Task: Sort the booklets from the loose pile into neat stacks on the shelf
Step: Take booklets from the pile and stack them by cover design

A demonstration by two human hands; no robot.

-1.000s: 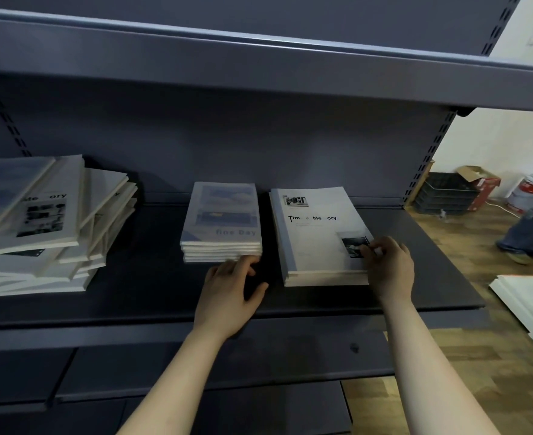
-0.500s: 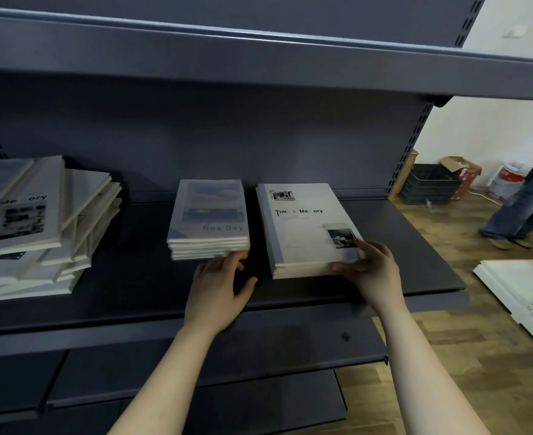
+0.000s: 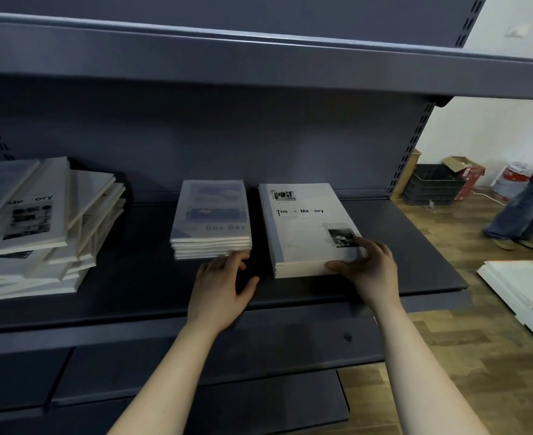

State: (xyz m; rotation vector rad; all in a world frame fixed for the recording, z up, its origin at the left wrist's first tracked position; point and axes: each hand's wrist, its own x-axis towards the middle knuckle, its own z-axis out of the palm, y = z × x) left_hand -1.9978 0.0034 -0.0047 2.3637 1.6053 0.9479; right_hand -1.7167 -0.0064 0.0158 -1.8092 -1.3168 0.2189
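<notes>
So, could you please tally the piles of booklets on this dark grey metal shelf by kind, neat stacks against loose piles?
Neat stacks: 2, the blue-and-white fine Day booklet stack and the white Time & Memory booklet stack
Loose piles: 1, the untidy white booklet pile at the left
Total: 3

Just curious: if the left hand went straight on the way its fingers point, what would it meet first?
The left hand would meet the front edge of the fine Day stack; its fingertips seem to be at it, contact unclear.
</notes>
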